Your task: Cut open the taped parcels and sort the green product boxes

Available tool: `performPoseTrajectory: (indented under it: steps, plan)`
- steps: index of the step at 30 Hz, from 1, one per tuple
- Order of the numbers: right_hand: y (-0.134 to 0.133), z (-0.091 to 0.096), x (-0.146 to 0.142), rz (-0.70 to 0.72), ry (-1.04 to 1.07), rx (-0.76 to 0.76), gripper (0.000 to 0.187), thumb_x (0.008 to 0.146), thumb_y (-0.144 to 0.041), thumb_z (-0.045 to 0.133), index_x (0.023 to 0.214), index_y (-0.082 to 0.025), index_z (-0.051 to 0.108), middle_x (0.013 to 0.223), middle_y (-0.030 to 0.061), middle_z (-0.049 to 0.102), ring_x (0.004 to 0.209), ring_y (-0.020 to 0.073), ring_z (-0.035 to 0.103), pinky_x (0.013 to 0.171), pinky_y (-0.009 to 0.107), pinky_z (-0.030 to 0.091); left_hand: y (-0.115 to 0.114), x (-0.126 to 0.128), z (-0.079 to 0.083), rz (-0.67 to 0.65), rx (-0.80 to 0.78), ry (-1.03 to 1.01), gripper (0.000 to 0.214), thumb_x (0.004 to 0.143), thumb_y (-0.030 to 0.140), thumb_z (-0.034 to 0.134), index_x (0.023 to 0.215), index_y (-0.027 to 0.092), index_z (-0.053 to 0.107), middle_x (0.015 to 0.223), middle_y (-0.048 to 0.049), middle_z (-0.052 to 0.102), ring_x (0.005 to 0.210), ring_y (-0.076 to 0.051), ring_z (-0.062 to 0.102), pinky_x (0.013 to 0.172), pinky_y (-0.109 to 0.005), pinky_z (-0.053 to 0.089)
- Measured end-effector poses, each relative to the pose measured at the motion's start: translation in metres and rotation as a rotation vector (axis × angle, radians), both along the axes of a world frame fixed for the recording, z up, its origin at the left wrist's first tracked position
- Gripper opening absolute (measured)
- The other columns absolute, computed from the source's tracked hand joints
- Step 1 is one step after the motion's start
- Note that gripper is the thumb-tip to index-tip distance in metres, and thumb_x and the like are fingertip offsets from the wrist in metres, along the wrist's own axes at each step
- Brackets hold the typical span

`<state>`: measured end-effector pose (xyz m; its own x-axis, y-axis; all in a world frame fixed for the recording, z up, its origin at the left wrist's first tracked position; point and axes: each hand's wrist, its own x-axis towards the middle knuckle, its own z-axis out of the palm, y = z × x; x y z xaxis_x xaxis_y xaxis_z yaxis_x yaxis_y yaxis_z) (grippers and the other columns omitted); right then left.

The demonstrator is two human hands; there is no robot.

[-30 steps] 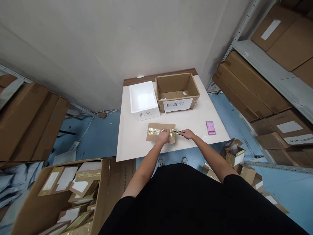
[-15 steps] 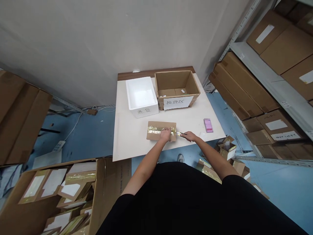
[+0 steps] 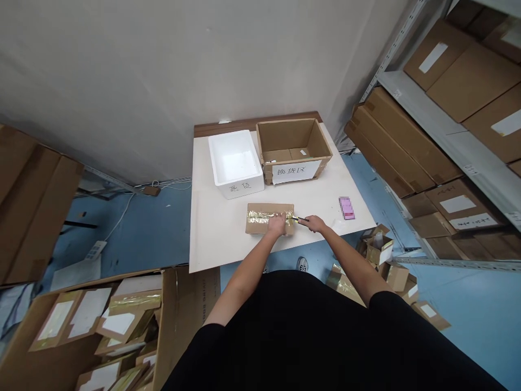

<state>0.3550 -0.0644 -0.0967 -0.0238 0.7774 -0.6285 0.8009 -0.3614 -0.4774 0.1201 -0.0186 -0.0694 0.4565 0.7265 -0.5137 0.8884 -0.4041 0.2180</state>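
Note:
A small cardboard box lies near the front edge of the table, with shiny yellowish tape running along its top. My left hand presses down on its right part, fingers bent against the cardboard. In my right hand, closed around the handle, is a box cutter. Its front end meets the right end of the taped seam; the blade itself is too small to make out.
On the table stand a white foam box and an open cardboard bin, both with handwriting. A pink blurred item lies right. A large carton of parcels stands lower left; shelving fills the right.
My right hand and the box cutter have shifted slightly left, closer to the box's right end. My left hand stays on the box. The view has tilted a little.

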Motion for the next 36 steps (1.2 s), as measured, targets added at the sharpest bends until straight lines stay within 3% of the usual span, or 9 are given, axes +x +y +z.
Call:
performPoseTrajectory:
  steps: [6, 9, 11, 14, 16, 18, 22, 26, 36]
  plan:
    - [-0.029, -0.004, 0.012, 0.008, 0.082, -0.078, 0.067, 0.093, -0.086, 0.053, 0.072, -0.022, 0.057, 0.053, -0.0014, 0.061, 0.046, 0.0145, 0.060, 0.055, 0.025, 0.044, 0.005, 0.001, -0.001, 0.008, 0.004, -0.014, 0.097, 0.071, 0.032, 0.097, 0.153, 0.023, 0.045, 0.146, -0.0211, 0.063, 0.139, -0.038, 0.058, 0.107, -0.044, 0.052]
    - [-0.042, -0.005, 0.018, -0.149, 0.127, -0.010, 0.066, 0.097, -0.084, 0.046, 0.075, -0.023, 0.057, 0.056, -0.0004, 0.062, 0.048, 0.0155, 0.060, 0.057, 0.026, 0.046, 0.008, -0.006, -0.001, -0.001, 0.007, -0.035, 0.090, 0.071, 0.035, 0.097, 0.147, 0.026, 0.050, 0.148, -0.0173, 0.062, 0.138, -0.037, 0.057, 0.108, -0.043, 0.051]
    - [-0.044, -0.004, 0.017, -0.248, 0.116, 0.043, 0.063, 0.100, -0.080, 0.041, 0.081, -0.023, 0.058, 0.060, 0.0001, 0.064, 0.050, 0.0162, 0.062, 0.057, 0.026, 0.047, 0.009, -0.013, -0.002, -0.001, 0.016, -0.083, 0.074, 0.080, 0.044, 0.091, 0.142, 0.031, 0.054, 0.147, -0.0121, 0.063, 0.138, -0.034, 0.057, 0.109, -0.042, 0.049]
    - [-0.040, -0.002, 0.005, -0.251, 0.092, 0.102, 0.061, 0.107, -0.072, 0.029, 0.091, -0.023, 0.061, 0.069, 0.0009, 0.067, 0.060, 0.0174, 0.066, 0.063, 0.025, 0.050, 0.015, -0.023, -0.004, 0.068, 0.076, -0.137, 0.051, 0.098, 0.049, 0.071, 0.144, 0.034, 0.055, 0.139, -0.0092, 0.069, 0.133, -0.030, 0.060, 0.111, -0.042, 0.048]
    - [-0.037, -0.002, -0.004, -0.227, 0.075, 0.159, 0.059, 0.110, -0.063, 0.020, 0.097, -0.024, 0.063, 0.077, 0.0022, 0.070, 0.072, 0.0198, 0.070, 0.071, 0.026, 0.052, 0.021, -0.025, -0.006, 0.106, 0.146, -0.137, 0.059, 0.098, 0.047, 0.070, 0.152, 0.034, 0.050, 0.146, -0.0117, 0.066, 0.139, -0.032, 0.056, 0.116, -0.045, 0.044]
    - [-0.037, -0.004, -0.012, -0.228, 0.056, 0.200, 0.054, 0.112, -0.055, 0.019, 0.103, -0.025, 0.063, 0.085, 0.0032, 0.072, 0.083, 0.0220, 0.071, 0.076, 0.028, 0.053, 0.030, -0.024, -0.010, 0.110, 0.181, -0.107, 0.081, 0.091, 0.048, 0.079, 0.161, 0.035, 0.041, 0.164, -0.0147, 0.049, 0.154, -0.037, 0.040, 0.124, -0.051, 0.036]
    - [-0.042, -0.013, -0.023, -0.311, 0.108, 0.147, 0.044, 0.111, -0.054, 0.026, 0.121, -0.027, 0.059, 0.089, 0.0007, 0.071, 0.073, 0.0181, 0.069, 0.069, 0.025, 0.054, 0.044, -0.025, -0.019, 0.091, 0.125, -0.024, 0.113, 0.081, 0.057, 0.086, 0.172, 0.036, 0.022, 0.181, -0.0139, 0.019, 0.167, -0.042, 0.006, 0.131, -0.062, 0.018]
    - [-0.044, -0.022, -0.034, -0.453, 0.237, 0.095, 0.043, 0.109, -0.061, 0.033, 0.129, -0.028, 0.052, 0.083, -0.0023, 0.068, 0.057, 0.0133, 0.065, 0.059, 0.021, 0.053, 0.048, -0.035, -0.024, 0.031, 0.140, -0.056, 0.110, 0.086, 0.062, 0.079, 0.174, 0.038, 0.019, 0.181, -0.0122, 0.021, 0.168, -0.040, 0.006, 0.132, -0.061, 0.015]
    - [-0.028, -0.034, -0.057, -0.736, 0.538, 0.068, 0.040, 0.107, -0.065, 0.044, 0.104, -0.025, 0.052, 0.061, -0.0067, 0.058, 0.039, 0.0105, 0.052, 0.043, 0.019, 0.045, 0.049, -0.045, -0.029, -0.005, 0.186, -0.076, 0.091, 0.098, 0.069, 0.059, 0.174, 0.034, 0.024, 0.181, -0.0104, 0.023, 0.167, -0.039, 0.010, 0.132, -0.058, 0.018]
